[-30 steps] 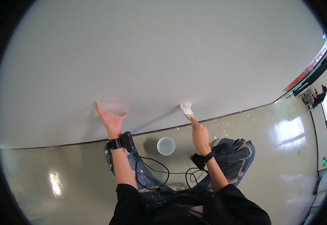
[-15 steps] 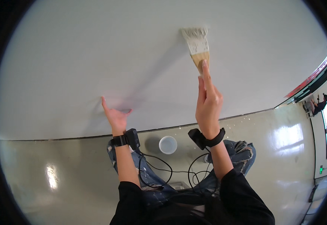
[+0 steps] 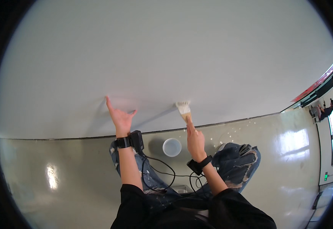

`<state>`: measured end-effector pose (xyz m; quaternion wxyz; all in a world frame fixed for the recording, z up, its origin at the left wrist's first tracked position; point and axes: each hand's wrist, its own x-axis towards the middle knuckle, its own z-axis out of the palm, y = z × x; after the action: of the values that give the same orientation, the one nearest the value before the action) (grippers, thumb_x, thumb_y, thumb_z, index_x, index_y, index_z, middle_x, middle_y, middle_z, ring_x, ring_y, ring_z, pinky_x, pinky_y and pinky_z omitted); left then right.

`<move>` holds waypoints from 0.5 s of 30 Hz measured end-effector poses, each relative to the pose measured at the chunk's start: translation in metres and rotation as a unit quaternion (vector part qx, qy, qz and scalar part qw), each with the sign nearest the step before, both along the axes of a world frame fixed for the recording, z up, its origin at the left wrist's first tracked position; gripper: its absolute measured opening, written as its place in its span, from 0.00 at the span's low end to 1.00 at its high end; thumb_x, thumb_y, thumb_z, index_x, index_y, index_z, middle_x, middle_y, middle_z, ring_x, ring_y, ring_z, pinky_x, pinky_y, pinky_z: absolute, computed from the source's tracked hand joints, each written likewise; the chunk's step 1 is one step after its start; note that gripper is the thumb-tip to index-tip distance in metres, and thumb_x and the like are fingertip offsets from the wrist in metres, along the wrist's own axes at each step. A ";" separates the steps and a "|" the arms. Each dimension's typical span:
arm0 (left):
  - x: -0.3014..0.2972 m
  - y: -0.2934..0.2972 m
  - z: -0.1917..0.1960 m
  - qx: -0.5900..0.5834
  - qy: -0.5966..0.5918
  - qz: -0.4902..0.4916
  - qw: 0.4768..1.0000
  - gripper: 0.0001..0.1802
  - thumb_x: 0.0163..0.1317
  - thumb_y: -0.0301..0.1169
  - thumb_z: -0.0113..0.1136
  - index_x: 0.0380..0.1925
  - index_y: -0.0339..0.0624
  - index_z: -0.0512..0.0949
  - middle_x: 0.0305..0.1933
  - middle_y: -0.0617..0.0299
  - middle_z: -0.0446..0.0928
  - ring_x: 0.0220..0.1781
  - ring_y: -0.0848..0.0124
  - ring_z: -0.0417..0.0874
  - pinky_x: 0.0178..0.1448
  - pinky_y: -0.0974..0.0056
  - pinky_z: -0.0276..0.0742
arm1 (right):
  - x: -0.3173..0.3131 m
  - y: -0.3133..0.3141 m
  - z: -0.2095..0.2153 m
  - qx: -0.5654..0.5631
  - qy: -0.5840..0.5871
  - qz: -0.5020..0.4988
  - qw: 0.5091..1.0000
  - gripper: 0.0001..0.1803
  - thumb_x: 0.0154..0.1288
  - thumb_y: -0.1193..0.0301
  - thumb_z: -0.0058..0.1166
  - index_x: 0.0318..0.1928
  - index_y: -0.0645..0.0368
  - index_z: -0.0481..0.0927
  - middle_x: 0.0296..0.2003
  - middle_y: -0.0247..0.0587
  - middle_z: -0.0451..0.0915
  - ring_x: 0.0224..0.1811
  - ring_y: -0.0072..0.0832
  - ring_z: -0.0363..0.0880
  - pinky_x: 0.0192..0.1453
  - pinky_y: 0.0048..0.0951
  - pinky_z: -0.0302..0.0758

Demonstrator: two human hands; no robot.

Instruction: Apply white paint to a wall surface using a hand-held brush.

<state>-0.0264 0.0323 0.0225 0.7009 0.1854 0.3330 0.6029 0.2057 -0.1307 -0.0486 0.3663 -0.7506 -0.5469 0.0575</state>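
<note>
My right hand (image 3: 196,144) is closed round the wooden handle of a flat paintbrush (image 3: 184,109), its index finger stretched along the handle. The white-coated bristles meet the lower part of a pale, smooth wall (image 3: 166,49). My left hand (image 3: 121,119) holds nothing; its thumb and one finger stick out apart, with the fingertips at the wall and the other fingers not clearly seen. Between my forearms, a round white tub (image 3: 172,147) stands on the floor close to the wall's foot.
White paint spots dot the glossy floor (image 3: 78,175) right of the tub. Black cables (image 3: 174,175) loop between my wrists, over my bent legs in ripped jeans (image 3: 237,166). A dark line (image 3: 59,138) marks the wall's base. Another person (image 3: 326,110) sits far off at the right.
My right hand has drawn the paintbrush down the wall and a little left, from high up to near the base. The left hand has barely moved.
</note>
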 end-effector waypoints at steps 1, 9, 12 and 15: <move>-0.003 0.002 -0.001 0.017 -0.004 -0.024 1.000 0.52 0.54 0.67 0.53 0.72 0.54 0.48 0.76 0.60 0.47 0.75 0.56 0.48 0.71 0.32 0.38 | 0.001 -0.001 -0.003 -0.036 0.002 0.024 0.999 0.22 0.71 0.72 0.47 0.64 0.54 0.70 0.21 0.59 0.74 0.20 0.50 0.74 0.27 0.45 0.68; -0.005 0.003 -0.009 0.005 0.000 -0.013 1.000 0.48 0.56 0.67 0.52 0.71 0.57 0.52 0.75 0.61 0.50 0.74 0.57 0.51 0.69 0.31 0.44 | -0.009 -0.028 0.122 0.062 0.063 0.056 0.995 0.25 0.69 0.76 0.50 0.66 0.52 0.69 0.22 0.56 0.74 0.19 0.46 0.71 0.27 0.33 0.72; -0.002 -0.002 -0.002 -0.002 0.015 -0.001 1.000 0.47 0.57 0.66 0.52 0.70 0.56 0.52 0.74 0.61 0.51 0.73 0.57 0.52 0.68 0.32 0.46 | -0.007 -0.003 0.166 0.206 0.018 0.038 0.978 0.28 0.67 0.79 0.52 0.67 0.53 0.68 0.21 0.50 0.73 0.18 0.38 0.66 0.27 0.28 0.70; -0.003 -0.002 -0.001 -0.012 0.033 0.018 0.999 0.47 0.57 0.67 0.52 0.69 0.55 0.53 0.72 0.62 0.53 0.71 0.58 0.54 0.67 0.34 0.48 | -0.006 0.028 0.187 0.278 -0.009 0.054 0.959 0.28 0.68 0.79 0.51 0.68 0.54 0.66 0.21 0.45 0.71 0.18 0.34 0.63 0.26 0.29 0.69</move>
<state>-0.0291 0.0306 0.0217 0.6807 0.1905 0.3661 0.6052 0.1992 -0.1026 0.1383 0.5522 -0.5889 -0.5841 -0.0840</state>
